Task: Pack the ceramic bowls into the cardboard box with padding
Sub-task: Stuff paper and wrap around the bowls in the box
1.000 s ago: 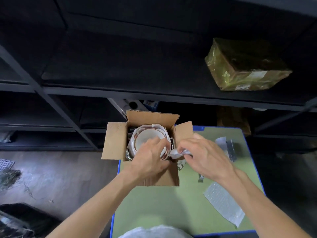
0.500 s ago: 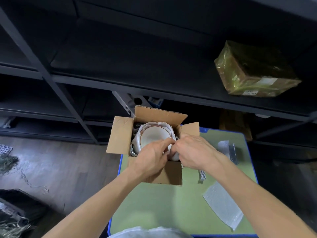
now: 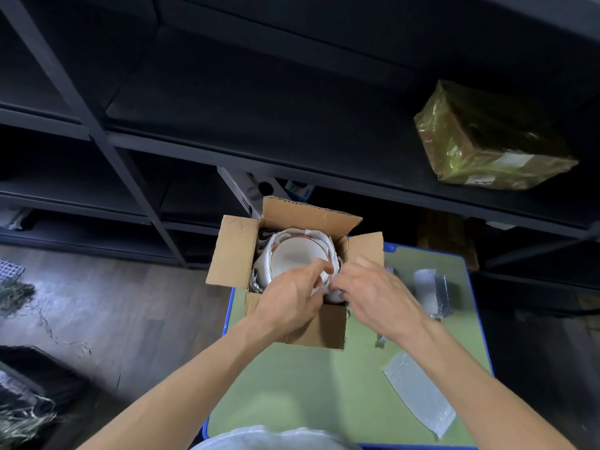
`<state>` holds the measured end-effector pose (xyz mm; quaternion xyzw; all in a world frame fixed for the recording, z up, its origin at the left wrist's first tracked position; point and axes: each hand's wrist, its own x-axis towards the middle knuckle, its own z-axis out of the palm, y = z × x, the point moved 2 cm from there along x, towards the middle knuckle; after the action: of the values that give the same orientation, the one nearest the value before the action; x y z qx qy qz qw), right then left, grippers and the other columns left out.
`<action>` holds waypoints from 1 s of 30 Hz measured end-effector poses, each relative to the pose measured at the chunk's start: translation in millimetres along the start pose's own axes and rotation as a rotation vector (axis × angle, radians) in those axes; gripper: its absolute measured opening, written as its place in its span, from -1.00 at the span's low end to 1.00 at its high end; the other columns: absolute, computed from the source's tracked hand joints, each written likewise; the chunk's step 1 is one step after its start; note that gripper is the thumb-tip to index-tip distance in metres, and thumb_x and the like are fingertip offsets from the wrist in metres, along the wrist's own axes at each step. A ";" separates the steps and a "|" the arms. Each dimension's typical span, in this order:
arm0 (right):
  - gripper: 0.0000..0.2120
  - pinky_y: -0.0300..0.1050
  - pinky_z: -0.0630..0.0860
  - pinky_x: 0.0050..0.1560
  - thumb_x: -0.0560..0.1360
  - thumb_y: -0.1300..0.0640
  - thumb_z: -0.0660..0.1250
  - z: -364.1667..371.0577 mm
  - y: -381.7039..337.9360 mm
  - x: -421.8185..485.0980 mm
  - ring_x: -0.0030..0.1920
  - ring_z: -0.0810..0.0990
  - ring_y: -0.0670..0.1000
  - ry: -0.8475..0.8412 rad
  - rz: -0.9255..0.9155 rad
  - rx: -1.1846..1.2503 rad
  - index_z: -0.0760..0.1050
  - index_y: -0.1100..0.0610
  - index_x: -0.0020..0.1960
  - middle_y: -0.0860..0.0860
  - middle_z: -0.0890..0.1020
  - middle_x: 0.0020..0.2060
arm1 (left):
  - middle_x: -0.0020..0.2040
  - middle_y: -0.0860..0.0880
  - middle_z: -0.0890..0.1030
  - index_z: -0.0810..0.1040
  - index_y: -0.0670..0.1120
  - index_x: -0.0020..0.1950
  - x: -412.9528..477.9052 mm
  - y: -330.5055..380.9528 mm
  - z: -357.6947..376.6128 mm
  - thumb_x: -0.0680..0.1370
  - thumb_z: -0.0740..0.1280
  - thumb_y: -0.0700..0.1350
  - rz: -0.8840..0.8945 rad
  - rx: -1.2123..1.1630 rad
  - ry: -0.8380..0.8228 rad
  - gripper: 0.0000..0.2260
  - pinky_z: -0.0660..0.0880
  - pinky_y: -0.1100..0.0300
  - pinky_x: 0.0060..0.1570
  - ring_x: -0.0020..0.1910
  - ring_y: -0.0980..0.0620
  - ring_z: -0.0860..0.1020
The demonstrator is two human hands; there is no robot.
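Parcel label (image 3: 480, 180) unreadable. Bowl (image 3: 297, 258) sits mouth-up in the cardboard box (image 3: 324, 329), just beyond both hands: left hand (image 3: 289, 297) and right hand (image 3: 373, 293) pinch its paper padding (image 3: 331, 251).

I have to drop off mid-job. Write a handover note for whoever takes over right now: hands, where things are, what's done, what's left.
Left hand: pinches the white padding at the near rim of the bowl.
Right hand: grips a crumpled wad of white padding at the box's near right corner.
Cardboard box: open on the green table.
Done: bowl in the box, padding round it; the number of bowls cannot be told.
Left: finish tucking, probably add the bubble wrap sheet lying on the table, close the flaps.
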<state>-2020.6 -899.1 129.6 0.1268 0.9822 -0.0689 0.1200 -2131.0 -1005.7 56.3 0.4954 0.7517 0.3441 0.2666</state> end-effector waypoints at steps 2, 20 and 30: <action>-0.80 -0.12 0.34 -0.09 0.56 0.24 0.20 8.3 -6.9 3.8 0.04 0.42 0.00 -0.027 0.006 0.006 0.53 0.00 0.03 -0.08 0.52 -0.10 | -0.05 0.08 0.61 0.42 0.06 0.24 1.0 -1.6 0.3 0.57 0.23 -0.11 -0.011 0.000 -0.002 -0.75 0.52 0.02 -0.15 -0.09 -0.03 0.55; -0.76 -0.13 0.24 -0.12 0.43 0.30 0.29 11.9 1.2 -11.1 -0.08 0.38 -0.01 0.037 0.041 -0.166 0.61 -0.02 -0.13 -0.15 0.62 -0.16 | -0.32 0.17 0.42 0.50 0.03 0.10 4.3 -8.3 3.2 0.58 0.26 0.02 0.007 0.006 0.042 -0.85 0.33 0.16 -0.29 -0.27 0.08 0.41; -0.62 -0.13 0.26 -0.03 0.51 0.22 0.14 16.9 4.8 -23.4 0.02 0.34 -0.01 0.018 0.050 -0.105 0.62 -0.10 0.13 -0.25 0.60 0.06 | -0.19 0.14 0.54 0.51 0.06 -0.03 3.5 -3.3 1.9 0.58 0.29 0.02 -0.008 0.048 0.018 -0.94 0.48 0.11 -0.22 -0.20 0.10 0.49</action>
<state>-1993.7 -902.8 118.7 0.1456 0.9820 -0.0129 0.1193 -2132.7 -1002.9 52.3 0.4958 0.7640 0.3291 0.2491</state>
